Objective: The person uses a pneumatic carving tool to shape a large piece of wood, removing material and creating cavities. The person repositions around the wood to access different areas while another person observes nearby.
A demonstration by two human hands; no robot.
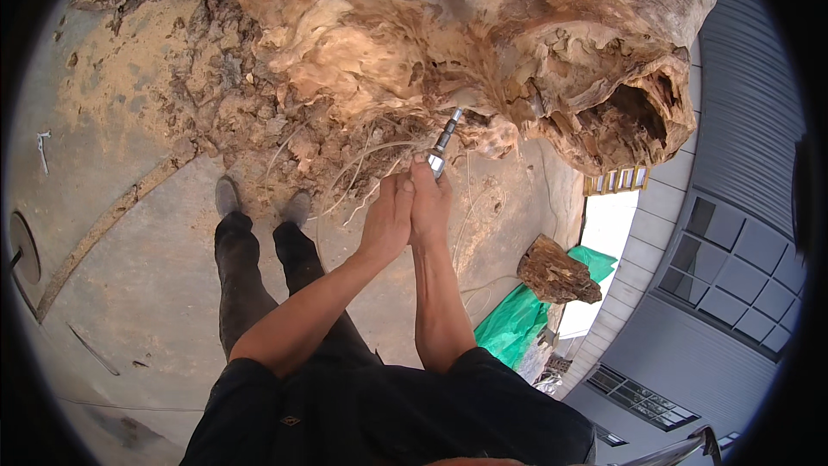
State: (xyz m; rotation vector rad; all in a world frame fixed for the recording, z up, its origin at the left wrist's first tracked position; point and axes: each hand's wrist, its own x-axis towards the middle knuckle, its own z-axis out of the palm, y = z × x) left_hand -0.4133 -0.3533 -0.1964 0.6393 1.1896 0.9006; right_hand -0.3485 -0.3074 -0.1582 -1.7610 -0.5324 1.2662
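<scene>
A slim chrome-and-black handheld power tool, apparently a die grinder (437,158), sits in my two hands. My right hand (431,207) is wrapped around its body, with the thumb near the bright metal collar. Pressed against it, my left hand (387,220) closes around the lower part, which the fingers hide. The tool's narrow silver tip points up and away, close to the lower edge of a huge gnarled tree root or stump (362,58). Whether the tip touches the wood cannot be told. Pale carved hollows and rough brown cavities mark the wood's surface.
Wood debris (239,97) is heaped along the stump's foot, by my shoes. A pale thin hose (336,188) loops over the concrete floor. A wrench (43,152) lies far left. At right are a wood chunk (556,270) and green sheeting (515,327).
</scene>
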